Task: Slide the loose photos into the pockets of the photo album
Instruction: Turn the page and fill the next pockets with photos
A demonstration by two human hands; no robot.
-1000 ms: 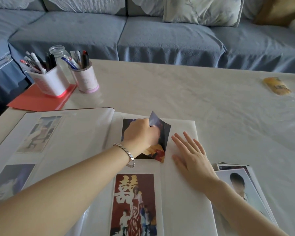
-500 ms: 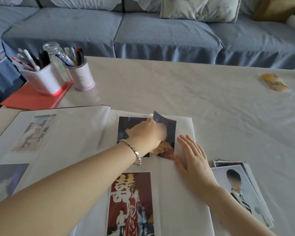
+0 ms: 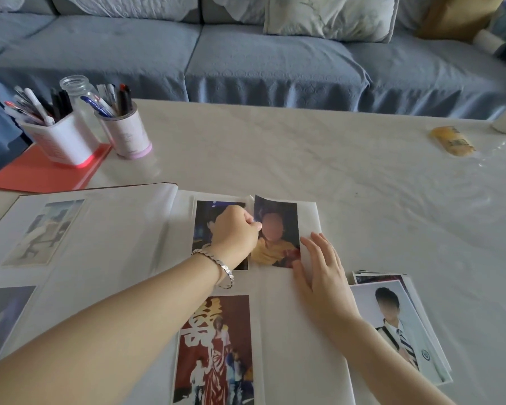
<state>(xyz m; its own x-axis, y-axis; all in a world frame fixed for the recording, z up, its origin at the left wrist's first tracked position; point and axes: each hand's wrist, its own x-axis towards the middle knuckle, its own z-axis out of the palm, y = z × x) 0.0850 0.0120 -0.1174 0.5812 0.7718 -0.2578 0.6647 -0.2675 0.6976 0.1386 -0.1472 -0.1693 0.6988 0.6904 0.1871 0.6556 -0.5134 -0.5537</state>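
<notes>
On the right page of the album [image 3: 289,331], my left hand [image 3: 237,232] has swung the loose photo [image 3: 278,229] out of its tilted, curled pose of a second ago. It now lies nearly square beside the dark photo [image 3: 208,220] already pocketed. The grip pinches the loose photo's left edge. My right hand [image 3: 322,276] has slid up, fingers spread flat, touching its lower right corner. I judge it lined up for a pocket, though I cannot tell whether any edge is under the film.

left grip [image 3: 235,232] pinching (fingers curled), right grip [image 3: 322,276] flat
</notes>
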